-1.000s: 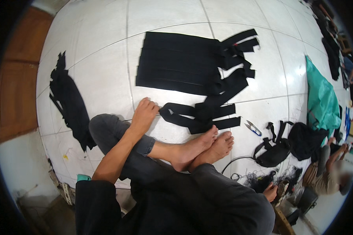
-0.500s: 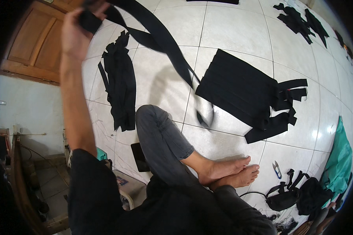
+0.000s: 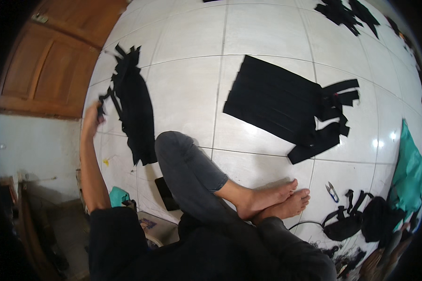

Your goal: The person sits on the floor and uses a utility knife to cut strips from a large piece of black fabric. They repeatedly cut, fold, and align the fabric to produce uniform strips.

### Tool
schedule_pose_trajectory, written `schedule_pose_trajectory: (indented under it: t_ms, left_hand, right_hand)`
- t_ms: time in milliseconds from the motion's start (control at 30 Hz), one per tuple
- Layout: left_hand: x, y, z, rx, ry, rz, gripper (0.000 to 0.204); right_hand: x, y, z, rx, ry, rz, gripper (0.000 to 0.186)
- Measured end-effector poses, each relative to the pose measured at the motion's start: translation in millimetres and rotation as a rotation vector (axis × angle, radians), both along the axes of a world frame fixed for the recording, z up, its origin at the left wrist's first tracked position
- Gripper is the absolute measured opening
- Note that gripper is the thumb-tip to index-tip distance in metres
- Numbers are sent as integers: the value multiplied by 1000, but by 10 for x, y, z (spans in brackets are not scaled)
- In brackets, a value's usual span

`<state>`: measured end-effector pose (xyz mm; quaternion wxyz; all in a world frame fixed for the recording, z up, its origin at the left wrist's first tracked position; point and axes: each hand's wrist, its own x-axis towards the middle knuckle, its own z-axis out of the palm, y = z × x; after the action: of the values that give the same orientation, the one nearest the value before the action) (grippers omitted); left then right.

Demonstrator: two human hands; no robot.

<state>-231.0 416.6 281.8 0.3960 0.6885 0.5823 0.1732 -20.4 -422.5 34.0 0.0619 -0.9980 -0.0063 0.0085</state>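
Observation:
At the far left, my left hand is closed on a dark black fabric strip, beside a long pile of black cut fabric pieces lying on the white tiled floor. A flat black fabric panel lies farther right, with several short strips spreading from its right end. My crossed legs and bare feet are below it. My right hand is out of view.
Wooden door at left, a black flat device by my knee, small snips, a black pouch, green fabric at right, and more black pieces at the back.
The long strips below the central panel were lifted by my left hand, swung up and leftward, and are now at the left pile. The view has shifted; my right hand has left it.

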Motion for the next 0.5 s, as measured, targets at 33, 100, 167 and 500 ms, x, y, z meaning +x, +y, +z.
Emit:
schedule_pose_trajectory:
  t_ms: [33,100,167,500]
  left_hand:
    - [-8,-192,-382,-41,108,-44,31]
    - [-199,-148,-1010,-171,550,-107,48]
    - [-626,-185,-1446,272,1096,-386,61]
    - [2648,-3193,-2287,438,-3,-854,60]
  right_hand:
    - [6,-54,45,-16,-16,-20,23]
    - [-4,-162,78,-25,-30,-60,23]
    - [-22,-179,20,-3,-16,-76,22]
    - [659,487,527,312,-455,429,19]
